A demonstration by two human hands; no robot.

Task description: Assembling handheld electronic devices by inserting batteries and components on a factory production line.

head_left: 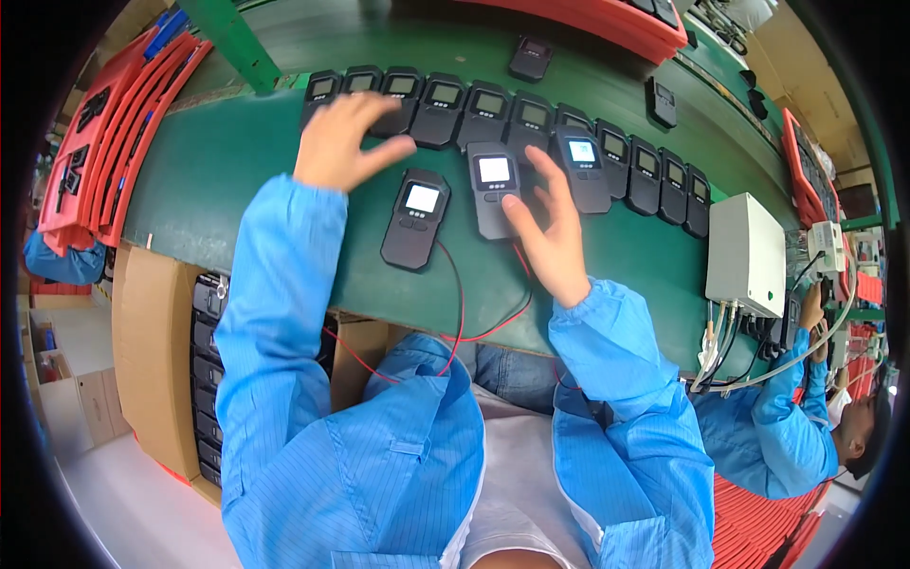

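Note:
My left hand [346, 142] is spread over the left end of a row of dark handheld devices [440, 109], fingers apart and holding nothing. My right hand [553, 228] has its fingers stretched apart; its thumb lies at the right edge of a grey handheld device [493, 171] with a lit screen. A darker handheld device [413, 228], also lit, lies between my hands. Red and black wires [459, 284] run from these two toward my lap. Right of my right hand, another device [584, 171] with a lit screen leans over the row.
The devices stand on a green worktop [209, 204]. Beyond it, a dark belt [607, 90] carries two loose devices. A white box [747, 251] with cables stands at right, near a co-worker in blue [782, 427]. Red trays [123, 142] and a cardboard box [156, 351] are at left.

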